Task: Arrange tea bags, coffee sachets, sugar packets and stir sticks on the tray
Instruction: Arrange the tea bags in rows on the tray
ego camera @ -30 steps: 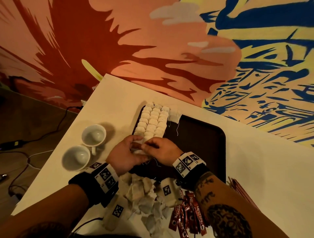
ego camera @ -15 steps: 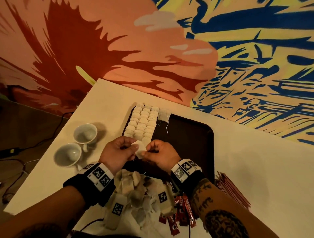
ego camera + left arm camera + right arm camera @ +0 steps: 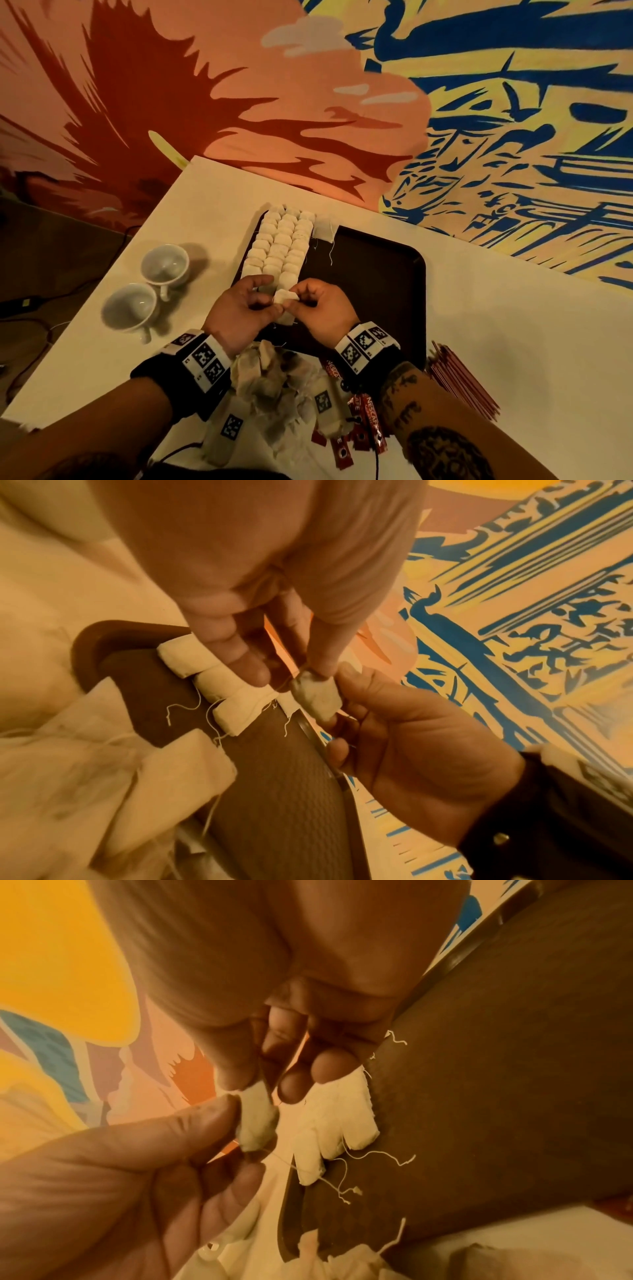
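Both hands, left hand [image 3: 239, 310] and right hand [image 3: 323, 308], pinch one tea bag [image 3: 283, 297] | above tray [image 3: 383, 274] | risk: dangling string snags neat rows [image 3: 279, 246], dragging them crooked

The hands [image 3: 239, 310] cover the near ends of the tea bag rows [image 3: 279, 246] and the tray's [image 3: 376, 274] near rim at 6 o'clock. The wrist bands [image 3: 205, 363] hide part of the loose bag pile [image 3: 270, 383]. The sachets [image 3: 371, 425] lie partly under the right forearm; their print is only partly readable. In the left wrist view the pile [image 3: 68, 791] at 8 o'clock is blurred.
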The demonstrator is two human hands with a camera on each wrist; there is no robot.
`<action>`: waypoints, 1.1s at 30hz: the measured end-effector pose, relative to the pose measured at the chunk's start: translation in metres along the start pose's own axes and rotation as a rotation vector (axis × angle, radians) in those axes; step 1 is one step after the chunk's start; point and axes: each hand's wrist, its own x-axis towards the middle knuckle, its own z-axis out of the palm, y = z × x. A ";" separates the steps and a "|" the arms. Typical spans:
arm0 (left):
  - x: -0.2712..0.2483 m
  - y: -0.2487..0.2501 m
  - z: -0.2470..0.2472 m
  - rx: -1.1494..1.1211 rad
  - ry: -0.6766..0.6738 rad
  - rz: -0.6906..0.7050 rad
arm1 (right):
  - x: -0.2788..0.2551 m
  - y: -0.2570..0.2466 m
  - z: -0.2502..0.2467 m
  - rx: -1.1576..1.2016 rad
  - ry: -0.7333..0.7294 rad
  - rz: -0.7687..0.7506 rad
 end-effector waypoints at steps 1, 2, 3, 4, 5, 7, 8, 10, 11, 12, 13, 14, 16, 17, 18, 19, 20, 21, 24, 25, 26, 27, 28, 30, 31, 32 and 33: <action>0.002 -0.001 -0.001 0.030 0.007 0.004 | 0.001 0.000 0.000 0.019 -0.012 -0.002; 0.004 -0.001 -0.002 0.045 0.013 0.004 | 0.002 0.000 0.000 0.025 -0.025 0.000; 0.006 -0.002 -0.003 0.054 0.016 0.000 | 0.004 0.001 0.001 0.018 -0.036 -0.007; 0.008 -0.002 -0.004 0.062 0.014 0.003 | 0.006 0.000 0.001 -0.003 -0.047 -0.015; 0.010 -0.001 -0.005 0.071 0.008 0.004 | 0.009 -0.001 0.000 -0.018 -0.058 -0.016; 0.013 -0.002 -0.010 0.065 0.009 -0.004 | 0.016 -0.002 -0.001 -0.059 -0.042 -0.003; 0.016 -0.003 -0.014 0.054 0.026 -0.016 | 0.020 -0.003 -0.002 -0.084 -0.012 0.015; 0.025 -0.011 -0.024 0.076 0.086 -0.044 | 0.028 -0.002 -0.005 -0.143 0.056 0.057; 0.029 -0.015 -0.029 0.107 0.119 -0.062 | 0.031 -0.002 -0.005 -0.179 0.069 0.073; 0.033 -0.019 -0.034 0.135 0.144 -0.077 | 0.034 -0.001 -0.005 -0.206 0.065 0.086; 0.037 -0.022 -0.039 0.173 0.161 -0.091 | 0.037 0.001 -0.003 -0.229 0.046 0.098; 0.040 -0.024 -0.043 0.229 0.171 -0.106 | 0.039 0.002 -0.002 -0.254 0.010 0.113; 0.046 -0.031 -0.049 0.337 0.162 -0.145 | 0.043 0.001 0.003 -0.325 -0.122 0.165; 0.049 -0.034 -0.050 0.400 0.141 -0.164 | 0.043 -0.001 0.006 -0.377 -0.212 0.176; 0.051 -0.037 -0.052 0.460 0.109 -0.182 | 0.044 -0.003 0.010 -0.441 -0.307 0.175; 0.054 -0.042 -0.053 0.507 0.074 -0.194 | 0.045 -0.004 0.014 -0.502 -0.384 0.167; 0.056 -0.045 -0.054 0.530 0.044 -0.203 | 0.046 -0.006 0.020 -0.546 -0.438 0.155; 0.056 -0.048 -0.054 0.542 0.024 -0.203 | 0.048 -0.005 0.024 -0.575 -0.458 0.145; 0.056 -0.050 -0.052 0.568 -0.018 -0.219 | 0.054 0.000 0.033 -0.608 -0.370 0.186; 0.057 -0.051 -0.054 0.566 -0.028 -0.229 | 0.058 -0.001 0.035 -0.626 -0.349 0.200; 0.064 -0.059 -0.066 0.567 -0.035 -0.258 | 0.072 -0.003 0.048 -0.645 -0.348 0.217; 0.064 -0.058 -0.064 0.577 -0.047 -0.257 | 0.073 -0.003 0.045 -0.666 -0.325 0.219; 0.063 -0.058 -0.063 0.581 -0.063 -0.253 | 0.074 -0.004 0.043 -0.683 -0.306 0.216; 0.063 -0.058 -0.064 0.573 -0.074 -0.256 | 0.081 -0.006 0.039 -0.707 -0.272 0.214; 0.064 -0.058 -0.066 0.560 -0.077 -0.263 | 0.085 -0.006 0.038 -0.712 -0.265 0.215; 0.064 -0.058 -0.067 0.549 -0.080 -0.271 | 0.088 -0.007 0.038 -0.720 -0.263 0.220; 0.064 -0.058 -0.068 0.544 -0.085 -0.272 | 0.091 -0.008 0.038 -0.720 -0.262 0.226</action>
